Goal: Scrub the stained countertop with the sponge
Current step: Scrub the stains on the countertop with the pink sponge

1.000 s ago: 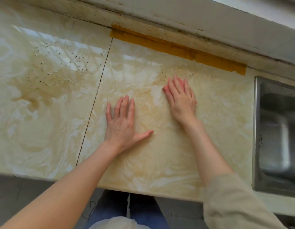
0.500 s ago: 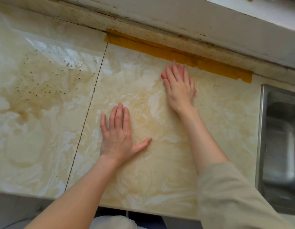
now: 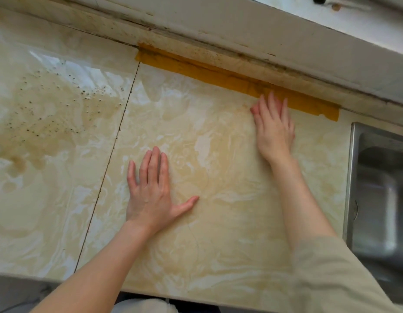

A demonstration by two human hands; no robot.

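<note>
Both my hands lie flat on the countertop (image 3: 229, 245). Left hand (image 3: 150, 193): fingers together, thumb splayed toward the right, palm down, holding nothing, bracing me near the seam (image 3: 110, 154). Right hand (image 3: 274, 129): flat, fingers extended, tips reaching the orange tape (image 3: 229, 77) at the back edge. A pinkish sliver shows at the index-side edge of that hand; I judge it to be the sponge (image 3: 253, 110) pressed under the palm, though almost all of it is hidden, so I cannot be sure.

Progress, by appearance: the slab under my hands looks pale with faint yellow swirls, so probably mostly worked. Left of the seam, a broad brown stain (image 3: 51, 123) with dark specks looks untouched. Grime also lines the back wall joint. The sink (image 3: 381, 188) sits at the right.

Remaining: the whole left slab, my guess being more than half the job.
</note>
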